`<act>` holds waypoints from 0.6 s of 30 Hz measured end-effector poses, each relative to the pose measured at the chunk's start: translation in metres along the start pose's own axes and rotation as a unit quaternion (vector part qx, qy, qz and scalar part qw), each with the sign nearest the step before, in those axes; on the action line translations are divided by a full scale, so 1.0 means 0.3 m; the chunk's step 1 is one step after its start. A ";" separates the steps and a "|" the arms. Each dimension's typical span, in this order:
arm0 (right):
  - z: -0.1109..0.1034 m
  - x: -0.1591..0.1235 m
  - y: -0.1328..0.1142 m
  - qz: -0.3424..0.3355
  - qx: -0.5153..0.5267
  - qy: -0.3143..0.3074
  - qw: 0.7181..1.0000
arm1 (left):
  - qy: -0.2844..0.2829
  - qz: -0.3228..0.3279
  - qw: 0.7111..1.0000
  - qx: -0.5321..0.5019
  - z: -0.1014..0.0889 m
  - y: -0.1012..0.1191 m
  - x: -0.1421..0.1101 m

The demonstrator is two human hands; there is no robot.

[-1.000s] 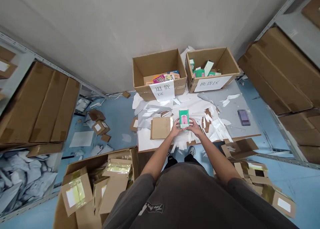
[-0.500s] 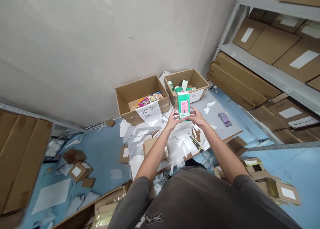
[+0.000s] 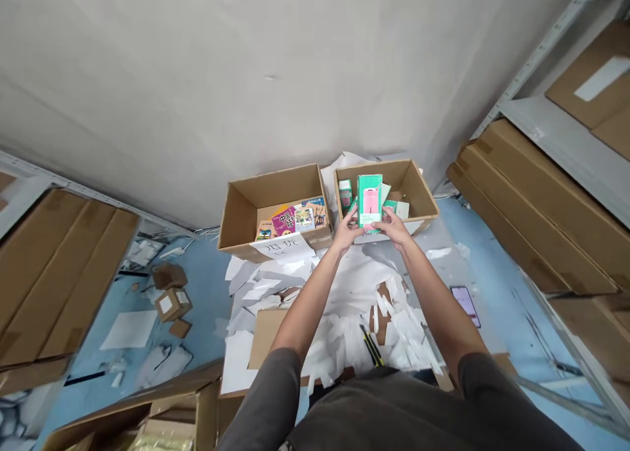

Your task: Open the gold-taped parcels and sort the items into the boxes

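Note:
Between both hands I hold a green and white product box (image 3: pixel 369 200) with a pink cylindrical item printed on its front. My left hand (image 3: pixel 347 232) grips its lower left side, and my right hand (image 3: pixel 394 228) grips the lower right. The box is upright, in front of and partly over the right open carton (image 3: pixel 419 192), which has several similar green and white boxes inside. Beside it on the left stands another open carton (image 3: pixel 241 214) holding colourful printed books or packs, with a handwritten paper label (image 3: pixel 284 246) on its front.
White paper scraps (image 3: pixel 344 287) cover much of the table. A yellow and black utility knife (image 3: pixel 373 347) lies near my body, and a phone (image 3: pixel 465 305) lies at the right. Shelved cartons (image 3: pixel 536 201) flank the right side; small boxes (image 3: pixel 173 303) sit on the blue floor.
My hands have moved forward with the product box, from above the paper scraps to the right carton. My view has tilted and shifted, bringing the cartons lower in the picture.

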State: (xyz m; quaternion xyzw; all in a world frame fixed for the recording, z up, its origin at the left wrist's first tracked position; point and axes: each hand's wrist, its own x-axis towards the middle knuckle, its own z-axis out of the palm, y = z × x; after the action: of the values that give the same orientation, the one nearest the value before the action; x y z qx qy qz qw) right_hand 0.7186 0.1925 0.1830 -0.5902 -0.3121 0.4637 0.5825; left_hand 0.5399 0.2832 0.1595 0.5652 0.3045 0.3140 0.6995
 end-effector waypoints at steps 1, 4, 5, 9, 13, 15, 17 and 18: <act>-0.002 0.051 -0.002 0.002 0.002 -0.009 1.000 | 0.014 -0.005 1.000 0.001 0.000 0.004 0.033; -0.003 0.172 0.000 -0.005 -0.039 0.013 0.999 | 0.072 -0.019 0.996 0.044 -0.021 0.010 0.097; -0.005 0.197 0.006 -0.012 -0.070 0.034 0.997 | 0.095 -0.017 0.993 0.072 -0.033 0.008 0.104; -0.016 0.197 0.067 -0.037 -0.148 0.068 0.986 | 0.146 -0.011 0.979 0.142 -0.090 -0.007 0.055; 0.009 0.065 0.132 -0.060 -0.120 0.014 0.991 | 0.133 -0.033 0.986 0.100 -0.128 -0.009 -0.069; 0.038 -0.012 0.143 -0.057 -0.109 -0.001 0.992 | 0.133 -0.035 0.987 0.082 -0.142 0.000 -0.141; 0.076 -0.085 0.140 -0.046 -0.104 -0.012 0.993 | 0.132 -0.029 0.988 0.074 -0.160 0.013 -0.218; 0.098 -0.119 0.135 -0.042 -0.102 -0.018 0.994 | 0.130 -0.022 0.989 0.073 -0.172 0.019 -0.261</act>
State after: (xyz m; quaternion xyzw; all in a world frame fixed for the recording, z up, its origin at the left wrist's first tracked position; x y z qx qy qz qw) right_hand 0.6715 0.1665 0.1532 -0.6243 -0.3926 0.4149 0.5329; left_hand 0.4508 0.2538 0.1616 0.5624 0.4278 0.3460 0.6172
